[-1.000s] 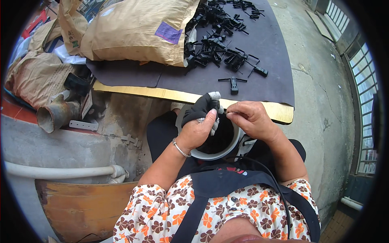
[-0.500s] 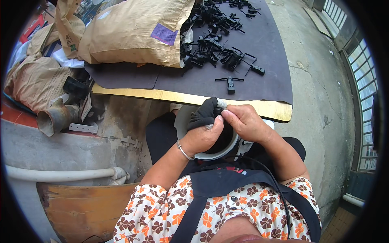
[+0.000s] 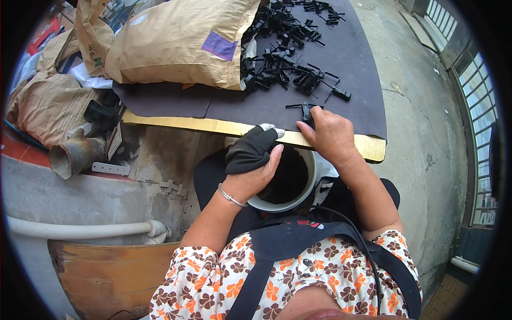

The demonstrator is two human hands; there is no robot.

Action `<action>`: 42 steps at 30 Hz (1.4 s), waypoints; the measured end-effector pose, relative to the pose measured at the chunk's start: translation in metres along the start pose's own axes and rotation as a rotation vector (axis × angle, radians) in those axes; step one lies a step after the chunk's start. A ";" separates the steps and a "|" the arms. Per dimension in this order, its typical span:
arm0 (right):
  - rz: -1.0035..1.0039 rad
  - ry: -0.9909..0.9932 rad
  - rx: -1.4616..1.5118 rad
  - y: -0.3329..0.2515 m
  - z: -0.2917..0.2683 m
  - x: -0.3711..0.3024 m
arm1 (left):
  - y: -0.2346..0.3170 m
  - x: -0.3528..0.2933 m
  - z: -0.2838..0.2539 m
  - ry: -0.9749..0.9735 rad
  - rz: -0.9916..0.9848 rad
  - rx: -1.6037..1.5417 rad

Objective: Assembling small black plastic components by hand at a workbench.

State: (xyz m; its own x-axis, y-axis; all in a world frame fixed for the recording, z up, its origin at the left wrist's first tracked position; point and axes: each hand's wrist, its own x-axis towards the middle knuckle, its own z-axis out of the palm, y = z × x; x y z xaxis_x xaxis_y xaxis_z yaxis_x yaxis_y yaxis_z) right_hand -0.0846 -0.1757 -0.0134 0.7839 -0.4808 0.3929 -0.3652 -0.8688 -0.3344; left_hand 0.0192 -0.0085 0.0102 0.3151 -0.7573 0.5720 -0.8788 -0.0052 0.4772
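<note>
My left hand (image 3: 252,152) wears a black fingerless glove, with whitish wrapping on the fingertips. Its fingers curl inward over the bucket's left side; whatever may be inside them is hidden. At the table's near edge, my bare right hand (image 3: 332,134) has thumb and forefinger on either side of a black T-shaped plastic part (image 3: 305,109), whose lower end they partly cover. A white bucket (image 3: 311,186) stands between my knees, with dark contents hard to make out. Farther back lies a loose pile of similar black parts (image 3: 282,64), some with thin arms sticking out.
A large brown paper sack (image 3: 170,48) lies on the dark-topped table (image 3: 240,112), its mouth toward the pile. To the left are another crumpled paper sack (image 3: 48,109), a rusty metal pipe piece (image 3: 74,154) and a white pipe (image 3: 80,229). A barred window (image 3: 482,133) is at right.
My hands were together over the bucket and have parted. The right went forward to the T-shaped part on the table; the left drew slightly left.
</note>
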 end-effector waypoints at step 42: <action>0.016 -0.261 0.948 -0.021 -0.015 -0.027 | 0.019 -0.006 0.026 0.004 -0.123 -0.270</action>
State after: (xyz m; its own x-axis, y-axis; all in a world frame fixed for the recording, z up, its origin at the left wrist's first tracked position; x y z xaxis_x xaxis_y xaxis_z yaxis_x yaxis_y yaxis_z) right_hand -0.1056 -0.1464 -0.0041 0.9104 -0.3514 0.2185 0.0877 -0.3522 -0.9318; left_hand -0.0087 -0.0205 -0.0015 0.4155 -0.7591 0.5011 -0.7069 0.0771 0.7031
